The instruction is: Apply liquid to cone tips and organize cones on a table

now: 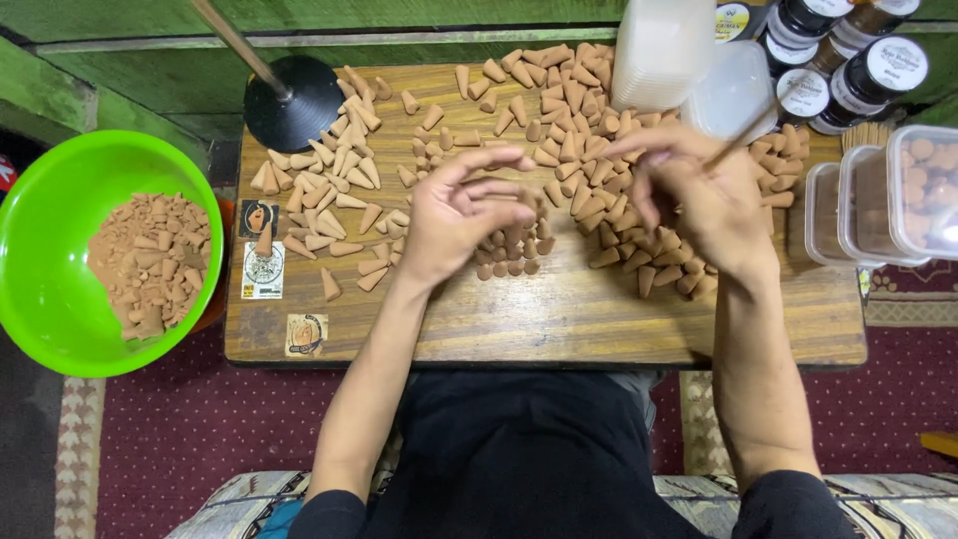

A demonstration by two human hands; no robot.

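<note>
Many small tan cones (574,105) lie scattered over a low wooden board (539,319). A group of them stands upright (509,255) in a tight cluster at the board's middle. My left hand (464,215) hovers just left of that cluster, fingers curled and spread, and I cannot tell if it holds a cone. My right hand (689,195) is over the cones to the right, fingers pinched around a thin wooden stick (743,135) that points up to the right.
A green bowl (40,289) of broken tan cones sits left of the board. A black round stand base (294,100) is at the back left. Stacked clear plastic tubs (659,50), dark jars with white lids (868,70) and clear lidded boxes (923,195) crowd the right.
</note>
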